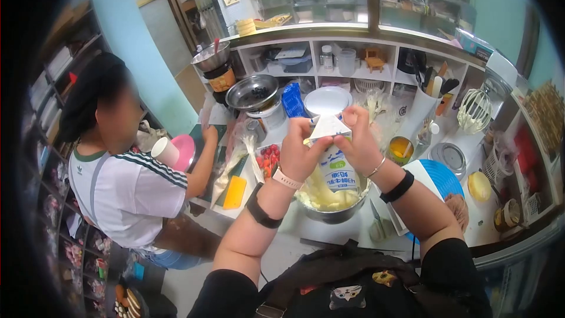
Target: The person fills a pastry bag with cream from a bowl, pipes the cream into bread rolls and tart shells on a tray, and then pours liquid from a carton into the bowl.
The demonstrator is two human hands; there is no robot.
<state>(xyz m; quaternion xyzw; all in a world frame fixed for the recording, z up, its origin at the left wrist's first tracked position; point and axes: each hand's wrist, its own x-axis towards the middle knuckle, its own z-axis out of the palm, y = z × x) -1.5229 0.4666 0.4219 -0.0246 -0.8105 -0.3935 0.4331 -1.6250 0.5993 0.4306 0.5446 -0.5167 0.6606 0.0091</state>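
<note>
A white, blue and green milk carton point(336, 171) is between my two hands, in front of me. My left hand point(299, 148) grips its white folded end from the left, fingers curled and thumb pressed on it. From the other side my right hand point(361, 141) pinches the same end, both thumbs close together. The carton's lower part overlaps a metal mixing bowl point(335, 218) that holds a pale yellow, creamy mixture point(315, 194).
On the left a person point(126, 194) stands by a pink plate point(183, 152) and a paper cup point(165, 151). Strawberries point(269, 159), a yellow scraper point(235, 192) and piping bags point(226, 171) lie near my left arm. A blue turntable point(441, 179) and whisk point(474, 111) are to the right.
</note>
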